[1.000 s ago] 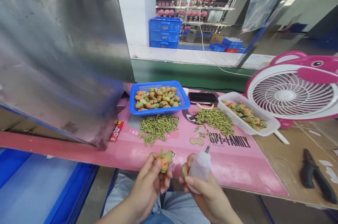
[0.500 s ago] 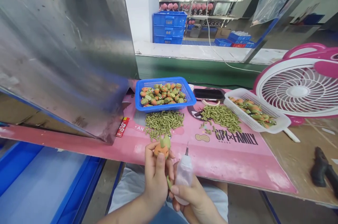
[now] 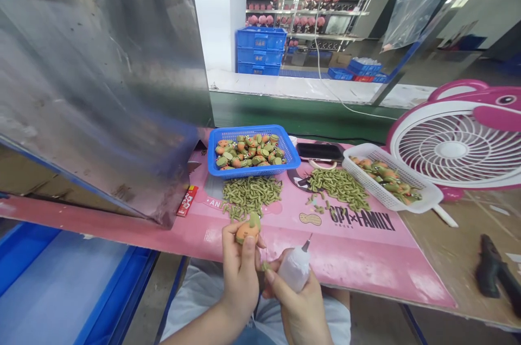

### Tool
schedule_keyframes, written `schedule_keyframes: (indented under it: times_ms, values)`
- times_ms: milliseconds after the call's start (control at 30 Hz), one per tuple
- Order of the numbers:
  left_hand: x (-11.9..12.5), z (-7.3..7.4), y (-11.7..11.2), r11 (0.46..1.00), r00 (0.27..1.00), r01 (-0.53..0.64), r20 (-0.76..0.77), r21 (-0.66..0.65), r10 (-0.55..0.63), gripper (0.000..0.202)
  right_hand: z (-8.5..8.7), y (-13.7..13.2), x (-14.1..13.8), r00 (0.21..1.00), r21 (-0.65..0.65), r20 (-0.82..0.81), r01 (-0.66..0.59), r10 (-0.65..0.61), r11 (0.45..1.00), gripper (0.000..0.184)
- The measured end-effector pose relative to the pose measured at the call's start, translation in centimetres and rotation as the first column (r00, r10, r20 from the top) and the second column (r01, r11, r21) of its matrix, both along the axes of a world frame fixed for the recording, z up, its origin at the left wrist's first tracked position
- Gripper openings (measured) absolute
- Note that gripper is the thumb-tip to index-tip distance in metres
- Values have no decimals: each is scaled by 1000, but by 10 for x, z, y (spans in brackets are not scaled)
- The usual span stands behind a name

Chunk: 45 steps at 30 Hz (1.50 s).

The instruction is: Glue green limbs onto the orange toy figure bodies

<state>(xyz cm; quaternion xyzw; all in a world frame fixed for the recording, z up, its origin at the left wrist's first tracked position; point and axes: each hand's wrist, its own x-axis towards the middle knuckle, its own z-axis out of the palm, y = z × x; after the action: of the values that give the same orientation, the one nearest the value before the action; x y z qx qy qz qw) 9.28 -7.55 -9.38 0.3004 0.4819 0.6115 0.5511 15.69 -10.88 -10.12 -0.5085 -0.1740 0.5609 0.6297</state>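
My left hand (image 3: pixel 240 269) is closed around a small orange-and-green figure part (image 3: pixel 248 231), with a green tab standing up from its top. A soft white squeeze bottle with a needle tip (image 3: pixel 294 269) lies in my right hand (image 3: pixel 303 299), its needle slanting up to the right. My right thumb and forefinger also pinch a small green curved piece (image 3: pixel 265 266) close to my left fingers. Beyond the hands, a heap of such green pieces (image 3: pixel 250 197) lies on the pink mat, below a blue basket (image 3: pixel 211 155) of similar orange-and-green parts.
A second heap of green pieces (image 3: pixel 342 187) lies right of centre, near a phone (image 3: pixel 319 151). Farther right are a white basket (image 3: pixel 431 201) of parts, a pink fan (image 3: pixel 451 144) and a black tool (image 3: pixel 490 269). A metal panel (image 3: pixel 122 90) stands at left, beside a red packet (image 3: pixel 187 201).
My right hand has turned the bottle so its needle leans right instead of pointing up. The pinched green piece has risen slightly. My left hand still holds the figure part.
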Motion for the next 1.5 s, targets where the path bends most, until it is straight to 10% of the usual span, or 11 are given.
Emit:
schedule_keyframes:
  times_ms: [300, 667, 1500]
  values:
    - [-5, 12, 12, 935, 960, 257, 173, -246, -218, 37, 21, 28, 55, 848, 96, 493, -275, 194, 957, 23]
    - [-9, 4, 21, 641, 813, 580, 405, -502, -418, 33, 47, 66, 69, 370, 7, 856, -707, 361, 708, 10]
    - [-11, 9, 19, 471, 681, 721, 647, -509, -342, 59, 41, 63, 68, -8, -203, 961, -701, 277, 684, 20]
